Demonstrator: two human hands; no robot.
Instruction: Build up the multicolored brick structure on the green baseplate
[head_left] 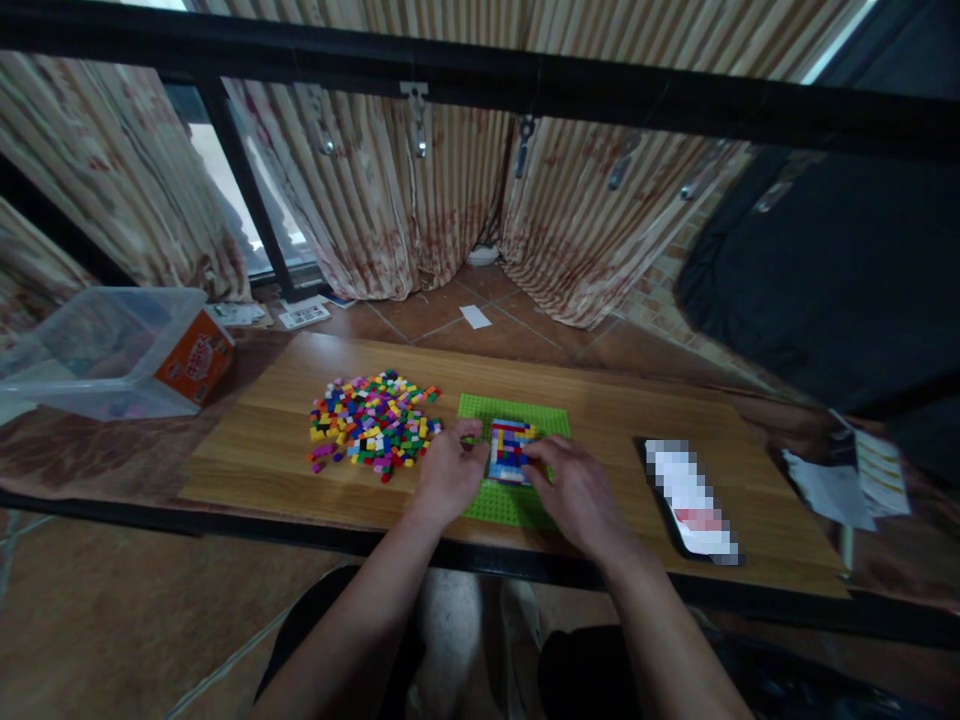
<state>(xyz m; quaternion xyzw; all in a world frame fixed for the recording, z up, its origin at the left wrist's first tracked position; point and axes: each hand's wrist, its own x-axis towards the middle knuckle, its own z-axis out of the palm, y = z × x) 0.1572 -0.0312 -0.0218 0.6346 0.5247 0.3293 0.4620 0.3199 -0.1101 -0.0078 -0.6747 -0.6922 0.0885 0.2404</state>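
A green studded baseplate (517,506) lies on the wooden board, bearing a low rectangular build of toy bricks (510,452) in blue, red, yellow, white and purple. At the build's left side is my left hand (450,472), its thumb and fingers apart over the plate with nothing visible between them. My right hand (577,490) reaches over the build's right edge, fingers curled and fingertips at the bricks. Whatever is between those fingertips is too small to make out. A pile of loose bricks (375,420) in many colours spreads left of the plate.
The wooden board (255,440) carries a phone (690,500) with a blurred screen at the right. A clear plastic bin (97,350) with an orange label stands at far left. Papers (832,485) lie at the right edge. Curtains (450,200) and a dark rail are beyond.
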